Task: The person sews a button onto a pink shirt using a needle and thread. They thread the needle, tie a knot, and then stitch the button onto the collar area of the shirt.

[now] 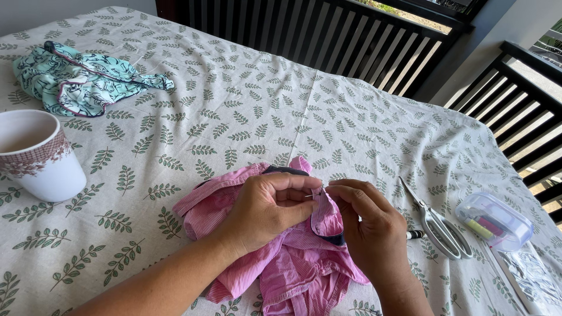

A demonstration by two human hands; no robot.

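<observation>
Nearest, at the bottom edge: a pink striped garment (293, 269), bunched in a heap on the table (363, 134), which is covered by a cloth printed with green leaf sprigs. The garment has a dark navy trim that shows at its top edge and again low under the right hand.

Left hand (266, 210) lies on top of the heap, fingers curled shut, pinching a fold of the pink cloth between thumb and forefinger. Right hand (366, 225) is just beside it, fingertips almost meeting the left's. Its thumb and forefinger are closed on a thin needle (313, 193), seen as a short pale sliver between the two hands, right at the pinched fold. Thread too fine to make out.

Right of the hands: scissors (439, 225) lie flat, blades pointing up-left toward the garment, handles near the table's edge. A dark pen-like tip pokes out beside the right hand, mostly hidden. Just past the scissors, a small clear plastic box (494, 221) with coloured spools inside. A shiny foil packet (530, 281) sits at the lower right corner.

Left side: a white cup (35, 155) with a reddish patterned band.

Far left corner: a crumpled teal printed cloth (82, 82) with dark piping.

Beyond the table: dark slatted railing (328, 35).
</observation>
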